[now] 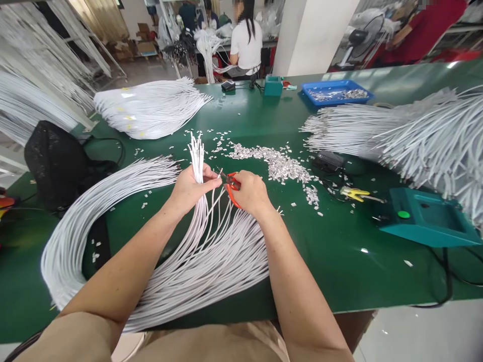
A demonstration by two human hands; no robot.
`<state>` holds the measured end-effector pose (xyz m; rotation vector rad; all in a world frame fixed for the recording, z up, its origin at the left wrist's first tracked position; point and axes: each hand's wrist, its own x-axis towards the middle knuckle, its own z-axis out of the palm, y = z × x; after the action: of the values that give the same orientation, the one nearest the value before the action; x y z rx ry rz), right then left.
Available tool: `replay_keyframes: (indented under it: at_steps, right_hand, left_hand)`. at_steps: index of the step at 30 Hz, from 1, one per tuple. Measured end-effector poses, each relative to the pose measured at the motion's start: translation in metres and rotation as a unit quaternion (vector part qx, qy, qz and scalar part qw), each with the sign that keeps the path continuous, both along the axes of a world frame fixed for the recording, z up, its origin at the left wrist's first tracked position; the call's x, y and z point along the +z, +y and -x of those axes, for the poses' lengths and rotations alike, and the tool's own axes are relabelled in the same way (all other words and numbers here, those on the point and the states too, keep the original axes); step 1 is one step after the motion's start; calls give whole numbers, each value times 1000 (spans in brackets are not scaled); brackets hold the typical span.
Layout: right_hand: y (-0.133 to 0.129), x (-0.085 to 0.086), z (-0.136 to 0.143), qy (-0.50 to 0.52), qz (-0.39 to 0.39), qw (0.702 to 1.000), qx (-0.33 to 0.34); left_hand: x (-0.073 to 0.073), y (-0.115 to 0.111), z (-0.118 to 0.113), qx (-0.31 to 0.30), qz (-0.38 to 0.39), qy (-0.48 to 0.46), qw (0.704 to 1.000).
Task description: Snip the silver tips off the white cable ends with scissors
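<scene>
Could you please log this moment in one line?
left hand: holds white cables; right hand: holds orange-handled pliers; table: scattered pieces

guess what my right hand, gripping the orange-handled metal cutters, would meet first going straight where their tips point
Likely the thin white cable end pinched in your left hand, just beyond the tips of the cutters; whether they touch is unclear.

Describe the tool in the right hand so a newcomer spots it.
On the green table, find the heaped pale pieces. At their near left, the right hand holds the orange-handled tool. Handle colour separates it from the yellow-handled tool lying farther right.
</scene>
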<state>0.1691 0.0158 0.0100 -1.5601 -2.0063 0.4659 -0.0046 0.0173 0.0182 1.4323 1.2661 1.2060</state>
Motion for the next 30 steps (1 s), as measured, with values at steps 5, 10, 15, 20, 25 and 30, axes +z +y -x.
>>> replay_keyframes:
  at_steps: [5, 10, 15, 20, 25, 30]
  right_hand:
    - [-2, 4, -1, -63, 4, 998, -3]
    - [-1, 4, -1, -80, 11, 997, -2]
    - [0, 1, -3, -47, 10, 999, -1]
    - [2, 0, -6, 127, 42, 991, -17]
    - [1, 2, 5, 419, 82, 904, -13]
    - [-1, 4, 12, 497, 123, 858, -28]
  left_hand:
    - [-4, 2, 3, 14, -22, 58, 998]
    - [-1, 2, 2, 19, 5, 53, 998]
    - [2, 1, -1, -1, 38, 4, 999]
    - [4, 0, -1, 9, 26, 41, 999]
    - [8, -4, -4, 26, 18, 109, 994]
    - [10, -6, -6, 27, 14, 116, 993]
